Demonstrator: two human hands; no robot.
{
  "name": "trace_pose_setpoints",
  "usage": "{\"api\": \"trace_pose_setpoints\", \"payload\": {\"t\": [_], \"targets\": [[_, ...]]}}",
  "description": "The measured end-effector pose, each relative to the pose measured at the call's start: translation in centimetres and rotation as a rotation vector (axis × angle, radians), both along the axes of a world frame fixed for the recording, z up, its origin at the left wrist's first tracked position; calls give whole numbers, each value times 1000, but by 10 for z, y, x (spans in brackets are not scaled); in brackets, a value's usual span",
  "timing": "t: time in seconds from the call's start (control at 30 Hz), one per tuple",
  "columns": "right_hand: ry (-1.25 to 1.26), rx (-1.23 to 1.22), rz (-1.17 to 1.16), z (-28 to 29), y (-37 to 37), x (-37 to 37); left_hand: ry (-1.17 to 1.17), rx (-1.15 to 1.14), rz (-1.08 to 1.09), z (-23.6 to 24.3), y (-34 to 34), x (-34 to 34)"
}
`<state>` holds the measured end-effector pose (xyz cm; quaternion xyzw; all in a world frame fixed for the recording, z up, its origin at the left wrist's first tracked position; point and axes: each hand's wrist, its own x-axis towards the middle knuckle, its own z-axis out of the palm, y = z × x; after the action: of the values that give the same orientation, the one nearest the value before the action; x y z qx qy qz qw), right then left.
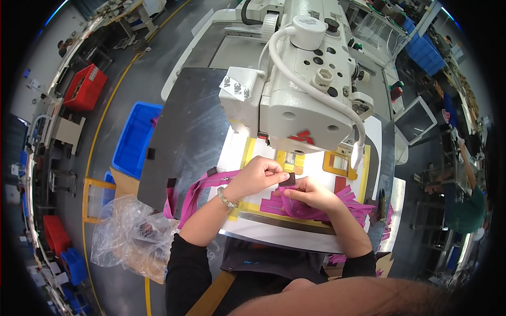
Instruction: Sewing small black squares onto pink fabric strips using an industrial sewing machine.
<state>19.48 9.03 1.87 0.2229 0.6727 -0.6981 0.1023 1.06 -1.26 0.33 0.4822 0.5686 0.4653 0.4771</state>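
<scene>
My left hand (258, 174) pinches a small dark fabric tab (288, 179) just in front of the needle area of a large white sewing machine (300, 89). Close beside it, my right hand (311, 194) also grips the tab from below and holds a magenta strap (295, 208). More magenta straps (203, 187) trail left from under my left wrist and hang off the table edge. Both hands rest over a white template plate with yellow frames (337, 163). A bead bracelet sits on my left wrist.
The grey metal worktable (184, 137) spreads left of the machine. Blue bins (132, 139) stand on the floor to the left, a crumpled clear plastic bag (126, 234) below them, red crates (84, 87) farther off. Another person (466, 203) sits at the right.
</scene>
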Motion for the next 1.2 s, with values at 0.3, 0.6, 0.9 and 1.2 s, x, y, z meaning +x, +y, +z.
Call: {"api": "trace_pose_setpoints", "payload": {"t": [0.3, 0.6, 0.9, 1.2], "targets": [[-41, 599, 524, 21, 15, 10, 28, -5, 32, -5, 2, 4], [231, 287, 687, 53, 9, 31, 634, 270, 331, -5, 5, -10], [434, 265, 861, 37, -55, 22, 1071, -57, 343, -7, -19, -44], [376, 561, 778, 30, -38, 35, 1334, -369, 533, 3, -137, -54]]}}
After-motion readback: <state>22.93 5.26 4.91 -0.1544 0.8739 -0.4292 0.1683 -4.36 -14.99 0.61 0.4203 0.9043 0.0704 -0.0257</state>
